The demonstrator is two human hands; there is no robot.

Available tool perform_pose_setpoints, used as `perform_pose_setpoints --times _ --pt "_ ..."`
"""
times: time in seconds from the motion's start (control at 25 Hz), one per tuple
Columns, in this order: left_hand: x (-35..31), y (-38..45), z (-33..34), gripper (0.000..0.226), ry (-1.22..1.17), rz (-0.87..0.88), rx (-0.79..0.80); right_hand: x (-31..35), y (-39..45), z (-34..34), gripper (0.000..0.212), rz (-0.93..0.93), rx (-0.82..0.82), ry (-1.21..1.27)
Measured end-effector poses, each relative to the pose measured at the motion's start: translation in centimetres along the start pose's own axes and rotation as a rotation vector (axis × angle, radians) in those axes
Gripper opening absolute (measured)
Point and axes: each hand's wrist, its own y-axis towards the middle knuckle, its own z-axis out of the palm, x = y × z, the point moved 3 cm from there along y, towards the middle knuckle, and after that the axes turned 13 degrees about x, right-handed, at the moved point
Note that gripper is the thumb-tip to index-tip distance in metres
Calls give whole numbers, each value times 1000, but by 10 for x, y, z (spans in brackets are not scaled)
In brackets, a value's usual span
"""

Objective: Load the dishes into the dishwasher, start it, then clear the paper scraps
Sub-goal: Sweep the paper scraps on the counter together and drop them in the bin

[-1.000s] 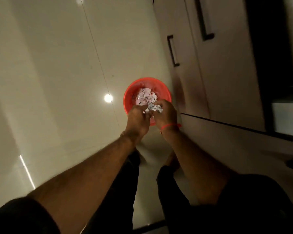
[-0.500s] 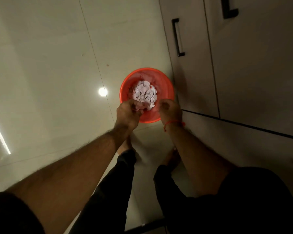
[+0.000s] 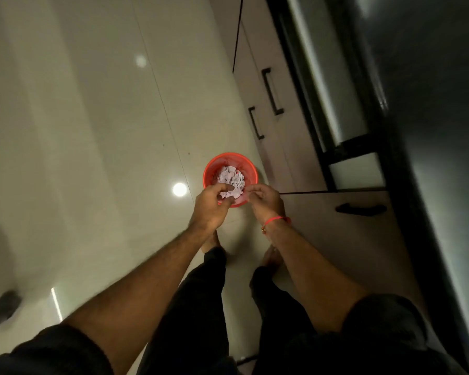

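A red round bin (image 3: 210, 169) stands on the pale floor tiles close to the cabinet fronts. A heap of white paper scraps (image 3: 232, 177) lies inside it. My left hand (image 3: 210, 207) hovers over the bin's near rim with its fingers curled and thumb against forefinger. Pale scraps show just under those fingers, and whether they are in the hand or in the bin is unclear. My right hand (image 3: 264, 201), with a red thread at the wrist, is beside it over the near right rim, fingertips pinched together with nothing visible in them.
Cabinet doors with black bar handles (image 3: 272, 90) run along the right, with a drawer handle (image 3: 360, 209) lower down and a dark counter edge above. My bare feet (image 3: 211, 242) stand just behind the bin. A dark blurred shape (image 3: 0, 307) sits at the far left on the glossy floor.
A second ago both hands held a crumpled paper wad together over the bin. The wad is gone from between them and the hands have drawn slightly apart. My head has tilted.
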Motion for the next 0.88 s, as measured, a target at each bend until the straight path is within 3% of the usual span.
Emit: perform_pose_setpoints --times 0.2,0.4,0.64,0.88 --pt "-89 -94 -11 23 74 160 23 65 -111 -48 19 -197 33 -61" --pt "-183 -144 -8 16 200 425 33 116 -195 -107 17 -415 -90 -71" --pt "-277 -167 23 15 273 670 158 129 -262 -191 15 -489 -363 125" --pt "-323 -161 70 20 392 800 353 78 -301 -281 21 -343 -815 216"
